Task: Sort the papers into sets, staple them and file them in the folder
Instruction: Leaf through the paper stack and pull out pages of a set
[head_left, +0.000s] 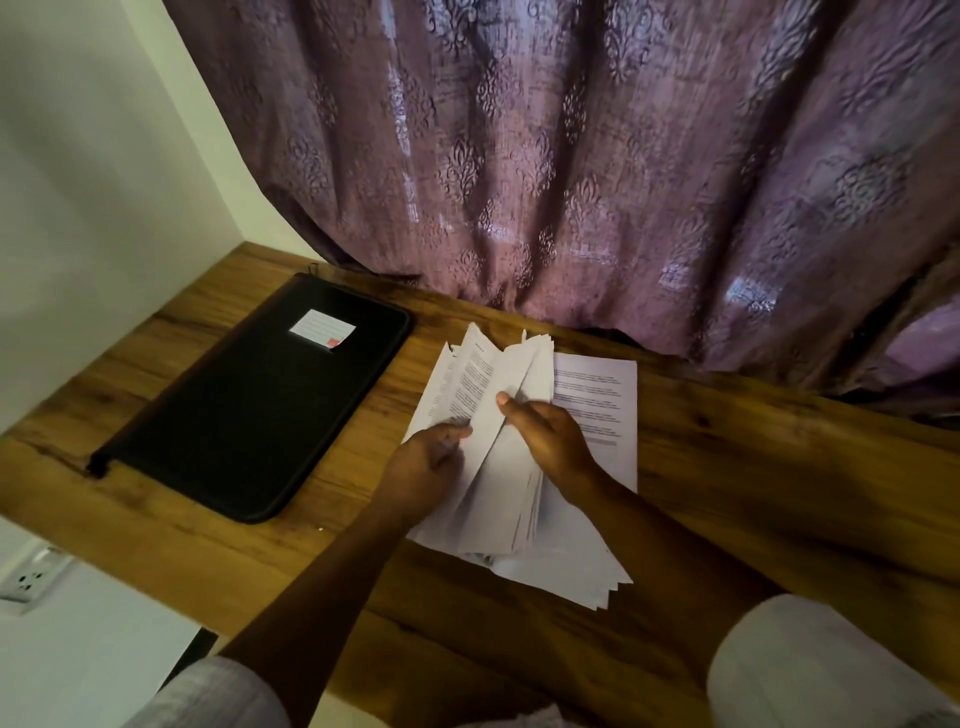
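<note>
Papers (488, 374) lie mid-desk, right of the closed folder (249, 415). My left hand (428, 462) pinches the fanned sheets. My right hand (553, 441) holds a sheaf, thumb on top. Thin, floppy, likely slippery: grip near the edges, support underneath.

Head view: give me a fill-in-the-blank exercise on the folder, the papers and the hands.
1. The folder on the desk is ____ in colour.
2. The folder lies to the ____ of the papers.
3. The left hand and the right hand both grip the ____.
Missing words: black; left; papers.
</note>
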